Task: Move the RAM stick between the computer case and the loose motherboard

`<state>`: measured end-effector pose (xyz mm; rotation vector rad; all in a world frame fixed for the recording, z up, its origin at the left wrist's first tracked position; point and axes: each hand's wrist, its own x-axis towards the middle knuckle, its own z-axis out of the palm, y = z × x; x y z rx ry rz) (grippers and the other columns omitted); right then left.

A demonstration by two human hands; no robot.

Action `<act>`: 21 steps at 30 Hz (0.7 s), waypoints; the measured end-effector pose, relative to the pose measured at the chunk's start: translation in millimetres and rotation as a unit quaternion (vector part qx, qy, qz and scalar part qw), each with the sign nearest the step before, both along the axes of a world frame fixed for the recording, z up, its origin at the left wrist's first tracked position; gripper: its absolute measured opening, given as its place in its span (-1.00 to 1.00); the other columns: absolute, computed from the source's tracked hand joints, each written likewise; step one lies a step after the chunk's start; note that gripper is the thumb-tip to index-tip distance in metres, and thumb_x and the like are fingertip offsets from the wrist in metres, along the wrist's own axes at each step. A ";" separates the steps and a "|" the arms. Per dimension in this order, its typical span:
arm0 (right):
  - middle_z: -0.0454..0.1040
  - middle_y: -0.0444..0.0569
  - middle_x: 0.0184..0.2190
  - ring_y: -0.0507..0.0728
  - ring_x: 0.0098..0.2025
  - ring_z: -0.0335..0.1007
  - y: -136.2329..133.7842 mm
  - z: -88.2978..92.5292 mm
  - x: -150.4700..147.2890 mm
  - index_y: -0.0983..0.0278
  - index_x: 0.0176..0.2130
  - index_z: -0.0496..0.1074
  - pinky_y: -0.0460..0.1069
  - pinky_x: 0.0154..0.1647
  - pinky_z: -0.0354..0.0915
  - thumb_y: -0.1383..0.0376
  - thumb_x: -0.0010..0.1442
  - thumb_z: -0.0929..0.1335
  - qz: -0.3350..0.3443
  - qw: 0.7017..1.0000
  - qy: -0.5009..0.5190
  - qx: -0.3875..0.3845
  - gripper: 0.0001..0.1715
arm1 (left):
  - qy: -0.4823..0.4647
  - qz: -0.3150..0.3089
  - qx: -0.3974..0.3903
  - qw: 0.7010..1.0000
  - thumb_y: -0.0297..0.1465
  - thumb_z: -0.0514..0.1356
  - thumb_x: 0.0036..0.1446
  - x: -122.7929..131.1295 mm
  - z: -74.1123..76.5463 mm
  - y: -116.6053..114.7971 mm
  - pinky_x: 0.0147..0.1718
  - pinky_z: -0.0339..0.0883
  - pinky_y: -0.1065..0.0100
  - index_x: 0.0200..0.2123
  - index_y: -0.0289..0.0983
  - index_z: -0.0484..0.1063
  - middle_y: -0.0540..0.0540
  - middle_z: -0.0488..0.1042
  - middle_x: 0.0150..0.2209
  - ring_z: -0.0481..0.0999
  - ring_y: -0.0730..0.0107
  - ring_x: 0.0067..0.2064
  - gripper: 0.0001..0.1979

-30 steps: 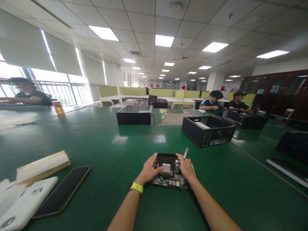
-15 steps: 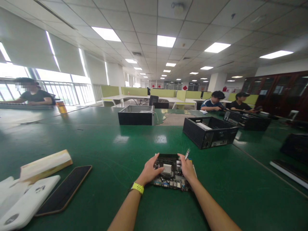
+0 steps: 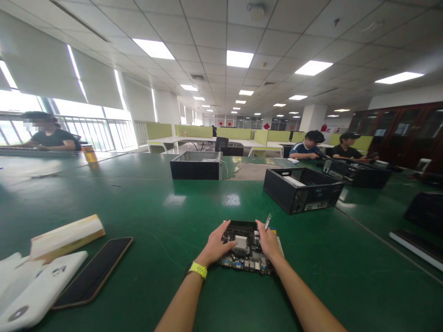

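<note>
A computer motherboard point(image 3: 247, 252) lies on the green table in front of me, its port side towards me and a pale square point(image 3: 241, 243) in its middle. My left hand point(image 3: 217, 246) grips its left side, fingers at the far corner and thumb reaching in beside the pale square. Along the right side, my right hand point(image 3: 269, 243) is closed on the board, with its fingertips at the far edge. A thin light strip point(image 3: 267, 222) sticks up at that hand's fingers; whether the hand holds it I cannot tell. A yellow-green band is on my left wrist.
Open black computer cases point(image 3: 302, 191) stand at the right and beyond the board, one point(image 3: 196, 167) near the table's far side. At left lie a dark phone point(image 3: 97, 272), a white phone-shaped object point(image 3: 44, 290) and a pale box point(image 3: 67, 235). Several people sit farther off.
The thin strip by my right hand has tilted or shifted very slightly. Both hands stay in place on the motherboard.
</note>
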<state>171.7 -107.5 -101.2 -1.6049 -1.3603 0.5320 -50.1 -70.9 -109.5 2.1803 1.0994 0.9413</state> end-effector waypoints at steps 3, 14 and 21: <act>0.39 0.04 0.06 0.14 0.15 0.21 0.7 -0.7 0.1 0.30 0.04 0.40 0.00 0.18 0.06 -0.04 0.22 0.06 -0.002 1.000 0.005 0.008 -0.31 | 0.003 -0.001 0.001 1.000 -0.14 0.22 -0.02 0.2 0.5 -0.4 0.24 -0.07 0.14 0.23 -0.34 0.09 -0.26 0.10 0.26 0.06 0.12 0.27 -0.21; 0.46 0.05 -0.04 0.13 0.05 0.31 1.5 -0.2 -0.2 0.30 -0.04 0.45 -0.03 0.09 0.15 0.01 0.21 0.06 -0.019 0.999 0.002 0.030 -0.35 | 0.006 -0.001 0.006 1.000 -0.11 0.21 -0.01 -0.5 -1.9 1.0 0.24 -0.09 0.13 0.24 -0.32 0.08 -0.25 0.08 0.27 0.05 0.12 0.28 -0.21; 0.47 0.05 -0.06 0.14 0.02 0.33 3.7 -2.9 1.0 0.29 -0.09 0.48 -0.04 0.06 0.16 0.03 0.21 0.05 -0.022 0.999 -0.009 0.028 -0.36 | 0.003 0.000 0.006 1.000 -0.10 0.20 0.00 -1.3 -4.4 2.2 0.24 -0.10 0.11 0.24 -0.30 0.07 -0.25 0.06 0.27 0.05 0.11 0.28 -0.21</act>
